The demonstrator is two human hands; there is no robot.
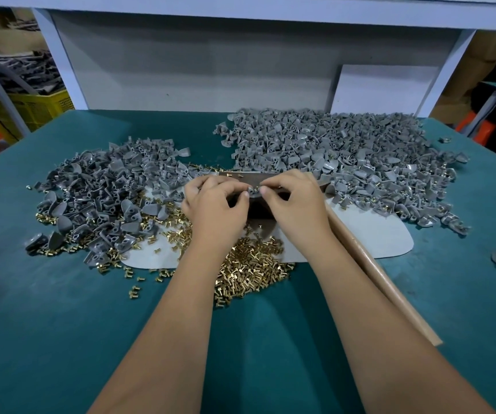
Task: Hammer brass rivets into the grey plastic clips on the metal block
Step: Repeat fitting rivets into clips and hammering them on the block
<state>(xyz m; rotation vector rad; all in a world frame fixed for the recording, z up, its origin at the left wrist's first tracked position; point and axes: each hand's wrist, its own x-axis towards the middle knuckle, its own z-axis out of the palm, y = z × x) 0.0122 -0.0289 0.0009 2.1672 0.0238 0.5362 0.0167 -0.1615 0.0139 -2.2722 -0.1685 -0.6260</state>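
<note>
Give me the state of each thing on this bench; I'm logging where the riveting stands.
left hand: fingers curled, pinching the clip.
right hand: fingers curled, pinching at the same clip.
grey clip: held between both hands over the metal block.
left clip pile: loose, spread out.
right clip pile: loose, larger.
brass rivets: scattered loose.
hammer handle: lying on the table, unheld.

No legible text, labels, brand marks or nos. anywhere in view. Nothing readable on any surface or object; bkgd items too blurred to make out any lettering.
</note>
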